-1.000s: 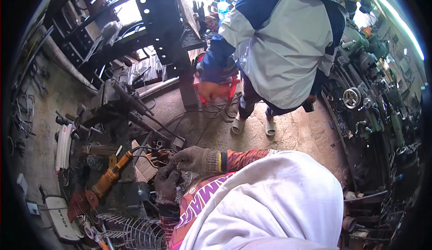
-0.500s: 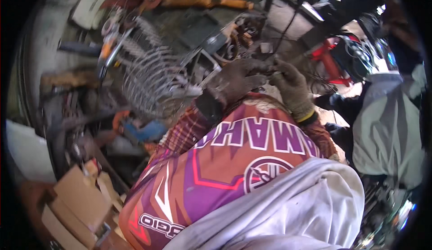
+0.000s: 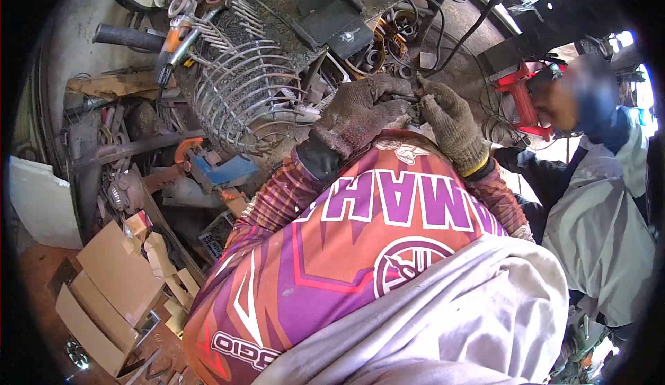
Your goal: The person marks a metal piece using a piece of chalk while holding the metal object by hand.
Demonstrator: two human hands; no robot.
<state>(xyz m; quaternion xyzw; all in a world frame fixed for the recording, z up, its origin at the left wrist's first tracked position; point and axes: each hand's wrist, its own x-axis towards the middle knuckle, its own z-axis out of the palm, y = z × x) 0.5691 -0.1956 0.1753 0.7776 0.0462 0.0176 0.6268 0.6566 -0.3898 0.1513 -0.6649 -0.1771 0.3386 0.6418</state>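
Note:
Both my hands wear dirty knit work gloves and meet in front of my chest. My left hand [image 3: 361, 113] is closed, its thumb and fingertips pinched together toward the right hand. My right hand [image 3: 454, 123] has its fingers bent in a pinch close beside the left fingertips. Something small and dark seems to lie between the two sets of fingertips, but the gloves hide what it is. Just left of my left hand lies a cage of curved metal rods [image 3: 244, 101] on the ground.
At the far left are an orange angle grinder [image 3: 174, 42] and a dark pipe [image 3: 128, 37]. A dark metal plate [image 3: 332, 25] lies ahead, near a black cable [image 3: 443, 35]. A co-worker [image 3: 589, 198] is close on my right, by a red stand [image 3: 521, 101]. Cardboard [image 3: 118, 274] lies near left.
The view has tilted and become sharper, with the far objects shifting up. The co-worker's head has come into view. My hands stay together, with the pinch little changed.

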